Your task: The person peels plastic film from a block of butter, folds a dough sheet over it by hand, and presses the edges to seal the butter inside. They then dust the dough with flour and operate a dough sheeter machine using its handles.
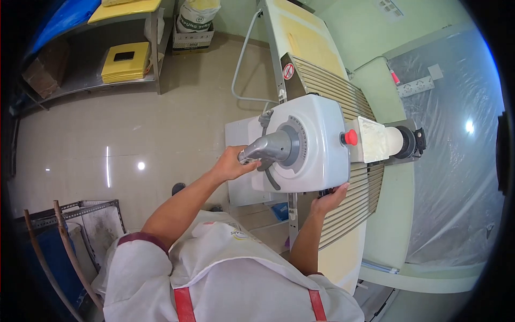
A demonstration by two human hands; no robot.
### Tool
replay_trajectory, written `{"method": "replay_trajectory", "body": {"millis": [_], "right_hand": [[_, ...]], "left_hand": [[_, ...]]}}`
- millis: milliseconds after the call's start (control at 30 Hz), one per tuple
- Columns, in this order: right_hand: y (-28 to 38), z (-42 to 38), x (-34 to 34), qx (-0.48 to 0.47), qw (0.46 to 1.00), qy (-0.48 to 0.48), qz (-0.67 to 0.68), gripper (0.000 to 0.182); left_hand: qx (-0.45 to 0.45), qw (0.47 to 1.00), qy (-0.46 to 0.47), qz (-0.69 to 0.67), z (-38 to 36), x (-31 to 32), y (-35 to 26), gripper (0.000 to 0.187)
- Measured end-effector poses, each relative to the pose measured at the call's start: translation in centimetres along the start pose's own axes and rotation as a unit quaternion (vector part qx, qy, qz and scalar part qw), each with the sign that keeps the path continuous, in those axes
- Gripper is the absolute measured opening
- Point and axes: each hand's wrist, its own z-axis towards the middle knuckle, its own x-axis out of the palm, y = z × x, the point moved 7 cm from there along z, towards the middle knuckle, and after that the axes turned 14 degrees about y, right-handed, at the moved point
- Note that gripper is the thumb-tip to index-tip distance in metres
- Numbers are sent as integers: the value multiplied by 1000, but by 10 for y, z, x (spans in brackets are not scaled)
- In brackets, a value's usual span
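A dough sheeter with a white housing (327,145) stands before me. A round dial (300,137) with a marked scale sits on its top, and a grey lever handle (273,146) reaches out from it to the left. My left hand (230,163) is wrapped around the lever's end. At the housing's lower edge, my right hand (329,201) touches the corner beside a small black part (325,192); its fingers are partly hidden. A red push button (350,137) sticks out on the right side. Pale, dough-coloured belt (316,40) runs out beyond the metal bar guards (351,206).
A metal shelf (102,88) at upper left holds yellow packs (126,61) with a dark phone-like object on top. A flour sack (197,17) stands on a carton (192,42). Plastic sheeting (456,161) hangs at right. A rack with wooden poles (70,252) is at lower left.
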Motion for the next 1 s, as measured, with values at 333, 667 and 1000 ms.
{"method": "replay_trajectory", "body": {"millis": [333,667,1000], "right_hand": [[91,-9,72,-296,859,130,-397,43],[111,21,134,-246,775,376,-446,45],[82,63,183,-248,720,446,-470,52]], "left_hand": [[38,998,-46,18,-1,-2,0,36],[-73,994,-20,-84,2,6,21,25],[-55,996,-29,-64,2,7,21,26]]}}
